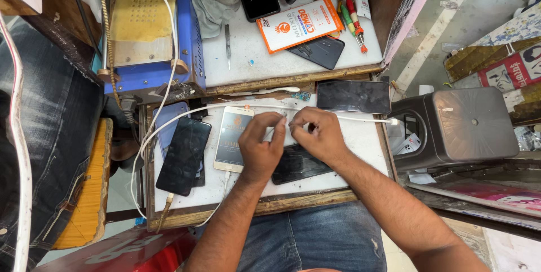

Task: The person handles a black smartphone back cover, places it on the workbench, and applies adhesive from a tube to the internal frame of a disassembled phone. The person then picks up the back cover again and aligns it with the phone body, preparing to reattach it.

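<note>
My left hand and my right hand meet fingertip to fingertip over a white work board. Together they pinch a small thin piece, too small to identify. Under both hands lies a black phone, face up. Just left of my left hand is a white and gold phone, lit, with a white cable looping round the board and running off to the right. At the board's left a dark phone lies over a blue phone.
Another dark phone lies at the board's far right corner. Behind it, a bench carries a blue heating machine, an orange package, tweezers and screwdrivers. A grey stool stands right; a person's jeans left.
</note>
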Action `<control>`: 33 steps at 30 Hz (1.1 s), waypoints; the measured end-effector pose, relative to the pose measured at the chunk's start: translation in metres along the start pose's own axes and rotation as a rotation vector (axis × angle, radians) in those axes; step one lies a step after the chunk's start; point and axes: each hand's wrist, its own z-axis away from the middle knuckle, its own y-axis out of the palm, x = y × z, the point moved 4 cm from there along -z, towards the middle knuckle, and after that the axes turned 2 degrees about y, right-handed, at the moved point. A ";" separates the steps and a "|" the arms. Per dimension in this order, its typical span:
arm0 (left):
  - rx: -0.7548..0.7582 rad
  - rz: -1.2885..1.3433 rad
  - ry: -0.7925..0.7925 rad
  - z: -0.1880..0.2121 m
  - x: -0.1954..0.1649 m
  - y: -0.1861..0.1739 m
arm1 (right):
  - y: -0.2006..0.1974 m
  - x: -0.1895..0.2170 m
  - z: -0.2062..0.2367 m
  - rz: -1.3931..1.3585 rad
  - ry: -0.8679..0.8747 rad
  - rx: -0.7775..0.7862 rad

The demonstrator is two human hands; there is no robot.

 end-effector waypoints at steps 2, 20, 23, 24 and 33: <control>-0.082 0.090 -0.135 -0.006 -0.004 -0.009 | 0.000 0.008 0.002 -0.036 -0.110 0.072; 0.036 0.189 -0.363 -0.015 -0.010 -0.003 | 0.000 0.000 -0.009 -0.309 0.238 0.110; 0.057 0.080 -0.271 -0.015 -0.015 -0.001 | -0.003 -0.006 -0.008 -0.395 0.262 0.139; 0.059 0.047 -0.234 -0.016 -0.017 -0.001 | -0.004 -0.007 -0.008 -0.385 0.251 0.137; 0.047 0.053 -0.223 -0.017 -0.021 -0.002 | -0.009 -0.006 -0.007 -0.230 0.196 0.050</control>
